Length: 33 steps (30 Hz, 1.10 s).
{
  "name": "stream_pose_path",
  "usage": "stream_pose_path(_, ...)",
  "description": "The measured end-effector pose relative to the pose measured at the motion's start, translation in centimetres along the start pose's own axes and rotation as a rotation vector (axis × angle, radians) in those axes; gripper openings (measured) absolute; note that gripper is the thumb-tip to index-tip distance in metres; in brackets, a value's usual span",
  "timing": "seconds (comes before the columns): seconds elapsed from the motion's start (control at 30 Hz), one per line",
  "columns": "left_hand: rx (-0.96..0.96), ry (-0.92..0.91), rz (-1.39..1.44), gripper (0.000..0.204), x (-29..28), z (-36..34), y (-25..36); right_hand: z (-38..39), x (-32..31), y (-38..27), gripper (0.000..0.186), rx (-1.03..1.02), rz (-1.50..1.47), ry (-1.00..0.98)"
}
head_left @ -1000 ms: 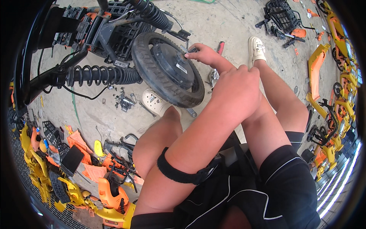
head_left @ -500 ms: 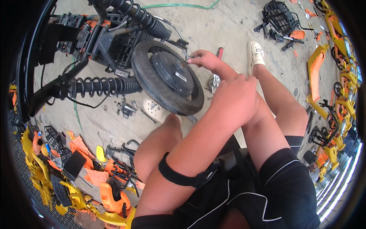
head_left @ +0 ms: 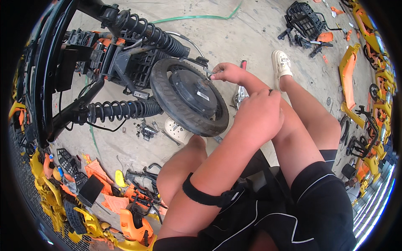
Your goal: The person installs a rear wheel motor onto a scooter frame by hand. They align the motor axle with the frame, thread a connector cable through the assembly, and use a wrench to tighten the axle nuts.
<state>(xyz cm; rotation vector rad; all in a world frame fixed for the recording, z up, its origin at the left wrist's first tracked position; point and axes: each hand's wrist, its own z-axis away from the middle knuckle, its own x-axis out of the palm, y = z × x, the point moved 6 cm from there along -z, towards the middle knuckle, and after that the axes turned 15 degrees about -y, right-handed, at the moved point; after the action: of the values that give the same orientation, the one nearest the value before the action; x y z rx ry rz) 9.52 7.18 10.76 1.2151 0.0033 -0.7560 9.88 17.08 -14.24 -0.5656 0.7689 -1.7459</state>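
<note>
My right hand [head_left: 227, 73] reaches to the hub of a black-tyred wheel [head_left: 189, 97], its thumb and fingers pinching a thin grey metal piece [head_left: 208, 71] beside the axle end [head_left: 202, 82]. Too little of that piece shows to name it. My left hand [head_left: 264, 109] is curled closed, lying across my right forearm; its fingertips are mostly hidden, and a small dark spot shows by its knuckles. The wheel sits between two black coil-spring shock absorbers [head_left: 157, 33] on a partly stripped vehicle frame [head_left: 50, 71].
Beside my right forearm lie a red-handled tool [head_left: 243, 65] and a shiny metal part [head_left: 240, 97]. A wrench [head_left: 170, 137] and small parts [head_left: 147, 130] lie near my left shoe. Orange and yellow panels [head_left: 115, 203] pile up at lower left; a black basket [head_left: 307, 19] lies far right.
The whole view has shifted, so the wheel and frame appear slightly lower and further right. My right hand stays at the axle with the metal piece; my left hand remains on the forearm.
</note>
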Motion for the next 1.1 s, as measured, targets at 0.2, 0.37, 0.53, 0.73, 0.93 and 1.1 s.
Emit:
stream_pose_path(0.2,-0.021,0.026,0.025,0.035,-0.7,0.4,0.0,0.3,0.6,0.0,0.040,-0.041,-0.058,0.017)
stream_pose_path(0.37,-0.023,0.038,0.039,0.028,-1.2,0.8,0.1,1.3,0.7,1.3,0.046,-0.057,0.013,0.108)
stream_pose_path(0.53,-0.068,-0.029,0.027,0.035,-0.8,0.7,0.2,1.2,1.7,3.7,0.056,-0.074,-0.202,0.146)
stream_pose_path(0.73,-0.184,0.036,-0.026,0.030,0.2,0.5,0.1,1.3,1.1,4.1,0.050,-0.240,-0.226,0.375)
stream_pose_path(0.93,-0.166,0.058,-0.098,0.033,0.7,-0.6,0.7,7.6,-3.6,5.5,0.045,-0.163,-0.306,0.526)
stream_pose_path(1.1,-0.087,0.379,0.037,0.052,-4.5,-1.3,-3.3,18.7,-5.1,-4.1,0.042,-0.190,-0.268,0.564)
